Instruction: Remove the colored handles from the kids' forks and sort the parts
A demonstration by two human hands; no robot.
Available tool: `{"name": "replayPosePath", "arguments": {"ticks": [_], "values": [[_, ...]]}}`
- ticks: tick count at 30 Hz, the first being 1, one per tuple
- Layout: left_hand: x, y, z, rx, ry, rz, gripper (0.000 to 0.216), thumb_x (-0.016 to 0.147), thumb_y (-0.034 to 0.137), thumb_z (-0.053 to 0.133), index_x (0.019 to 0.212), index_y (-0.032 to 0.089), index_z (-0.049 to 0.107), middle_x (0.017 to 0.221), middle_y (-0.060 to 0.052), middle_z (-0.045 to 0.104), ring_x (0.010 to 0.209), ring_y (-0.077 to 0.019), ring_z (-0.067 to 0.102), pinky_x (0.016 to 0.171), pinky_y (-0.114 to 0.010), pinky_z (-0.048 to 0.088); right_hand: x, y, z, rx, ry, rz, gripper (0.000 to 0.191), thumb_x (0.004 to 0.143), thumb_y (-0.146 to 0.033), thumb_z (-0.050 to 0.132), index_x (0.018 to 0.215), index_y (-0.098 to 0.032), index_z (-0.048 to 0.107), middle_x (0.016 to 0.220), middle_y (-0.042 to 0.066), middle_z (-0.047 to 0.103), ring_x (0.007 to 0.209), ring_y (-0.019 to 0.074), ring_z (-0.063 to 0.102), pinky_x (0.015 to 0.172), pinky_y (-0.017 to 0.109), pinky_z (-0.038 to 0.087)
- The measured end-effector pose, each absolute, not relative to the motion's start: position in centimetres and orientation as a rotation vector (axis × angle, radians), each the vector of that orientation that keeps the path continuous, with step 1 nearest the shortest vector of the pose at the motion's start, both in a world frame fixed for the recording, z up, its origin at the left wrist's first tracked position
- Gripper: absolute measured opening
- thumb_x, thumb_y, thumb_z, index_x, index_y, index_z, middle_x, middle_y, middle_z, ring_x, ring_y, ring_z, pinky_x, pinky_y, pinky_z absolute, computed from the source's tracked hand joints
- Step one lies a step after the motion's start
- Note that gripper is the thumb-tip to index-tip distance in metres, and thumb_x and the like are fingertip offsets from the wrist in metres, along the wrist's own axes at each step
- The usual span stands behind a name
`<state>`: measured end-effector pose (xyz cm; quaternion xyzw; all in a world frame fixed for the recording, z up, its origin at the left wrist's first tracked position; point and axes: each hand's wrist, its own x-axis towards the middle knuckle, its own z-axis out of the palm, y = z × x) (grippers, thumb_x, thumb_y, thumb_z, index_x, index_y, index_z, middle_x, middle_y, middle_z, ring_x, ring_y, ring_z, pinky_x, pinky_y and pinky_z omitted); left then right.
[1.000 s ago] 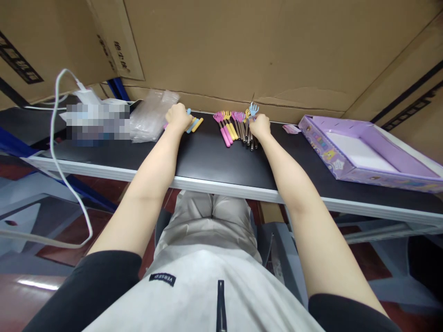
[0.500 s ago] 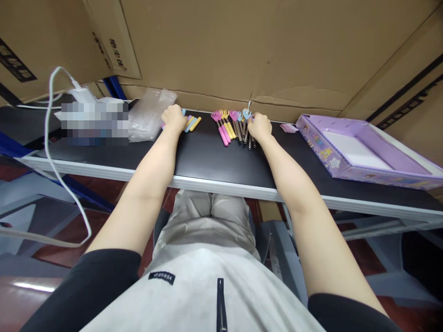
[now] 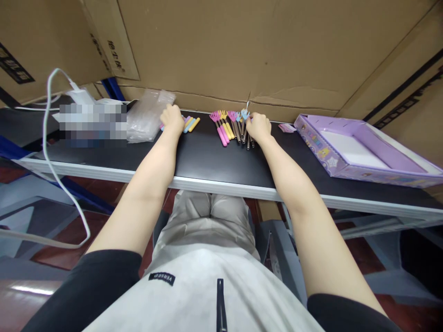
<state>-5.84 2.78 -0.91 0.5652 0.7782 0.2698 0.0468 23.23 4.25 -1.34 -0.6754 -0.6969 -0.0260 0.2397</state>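
A row of small toy forks (image 3: 228,125) with pink, yellow and blue heads and handles lies at the back of the black table (image 3: 207,159). My right hand (image 3: 258,127) rests closed at the right end of that row, its fingers on a blue-headed fork (image 3: 245,115). My left hand (image 3: 172,120) is closed over a few loose sticks (image 3: 191,124), yellow, blue and pink, that poke out to its right. What lies under either palm is hidden.
A pile of clear plastic bags (image 3: 147,114) lies left of my left hand. A white charger with a cable (image 3: 51,138) hangs off the left edge. An open purple box (image 3: 360,150) sits at the right. Cardboard boxes (image 3: 242,50) wall the back.
The blue-headed fork, held raised in my right hand, has come down to the row. My left hand has stayed on the loose sticks.
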Motion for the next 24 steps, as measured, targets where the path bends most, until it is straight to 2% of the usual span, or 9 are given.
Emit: {"name": "replayPosePath", "arguments": {"ticks": [3, 5, 9, 12, 15, 18, 24], "values": [[-5.6, 2.7, -0.8, 1.8, 2.359, 0.861, 0.063, 0.093, 0.043, 0.055, 0.151, 0.018, 0.061, 0.157, -0.026, 0.056, 0.146, -0.0476, 0.054, 0.118, -0.064, 0.044, 22.6, 3.7, -1.0, -1.836, -1.943, -0.088, 0.042, 0.107, -0.028, 0.044, 0.132, -0.009, 0.073, 0.13, 0.027, 0.07, 0.127, 0.0425, 0.065, 0.108, 0.057, 0.049], [-5.0, 2.6, -0.7, 1.9, 2.329, 0.872, 0.058, 0.094, 0.041, 0.056, 0.146, 0.018, 0.063, 0.155, -0.025, 0.058, 0.145, -0.0452, 0.054, 0.118, -0.06, 0.044, 22.1, 3.4, -0.9, -1.808, -1.995, -0.109, 0.042, 0.107, -0.027, 0.043, 0.13, -0.01, 0.074, 0.129, 0.026, 0.07, 0.125, 0.0416, 0.065, 0.107, 0.055, 0.049], [-2.7, 1.9, -0.4, 2.125, 2.197, 0.796, 0.042, 0.096, 0.035, 0.056, 0.131, 0.017, 0.07, 0.148, -0.021, 0.061, 0.143, -0.0403, 0.053, 0.12, -0.051, 0.042, 21.3, 3.1, -1.0, -1.681, -2.183, -0.195, 0.045, 0.107, -0.028, 0.04, 0.125, -0.012, 0.077, 0.125, 0.024, 0.071, 0.122, 0.0391, 0.063, 0.103, 0.051, 0.049], [-0.3, 1.2, -0.7, 2.294, 2.045, 0.686, 0.035, 0.097, 0.034, 0.055, 0.119, 0.014, 0.074, 0.141, -0.021, 0.065, 0.141, -0.0402, 0.055, 0.12, -0.052, 0.041, 20.7, 2.9, -1.1, -1.541, -2.346, -0.248, 0.046, 0.106, -0.028, 0.041, 0.127, -0.013, 0.078, 0.126, 0.022, 0.069, 0.122, 0.0376, 0.06, 0.103, 0.048, 0.047], [1.8, 0.5, -1.1, 2.412, 1.924, 0.595, 0.037, 0.098, 0.039, 0.057, 0.113, 0.012, 0.077, 0.14, -0.023, 0.067, 0.14, -0.0428, 0.056, 0.119, -0.054, 0.041, 20.2, 2.6, -1.1, -1.414, -2.488, -0.264, 0.046, 0.105, -0.026, 0.043, 0.13, -0.013, 0.079, 0.127, 0.022, 0.068, 0.125, 0.0369, 0.058, 0.104, 0.048, 0.045], [2.8, 0.1, -1.5, 2.452, 1.893, 0.539, 0.042, 0.097, 0.043, 0.057, 0.117, 0.012, 0.078, 0.141, -0.024, 0.067, 0.14, -0.0439, 0.056, 0.118, -0.055, 0.042, 19.8, 2.1, -1.0, -1.378, -2.564, -0.26, 0.045, 0.103, -0.022, 0.044, 0.129, -0.013, 0.08, 0.127, 0.021, 0.069, 0.126, 0.0373, 0.057, 0.103, 0.048, 0.044], [2.6, 0.5, -1.8, 2.407, 1.977, 0.445, 0.043, 0.09, 0.037, 0.061, 0.116, 0.009, 0.08, 0.138, -0.025, 0.071, 0.136, -0.0454, 0.06, 0.117, -0.054, 0.044, 19.4, 1.4, -0.7, -1.509, -2.555, -0.221, 0.046, 0.104, -0.021, 0.044, 0.131, -0.013, 0.079, 0.134, 0.021, 0.069, 0.132, 0.0377, 0.056, 0.105, 0.049, 0.042]]}}
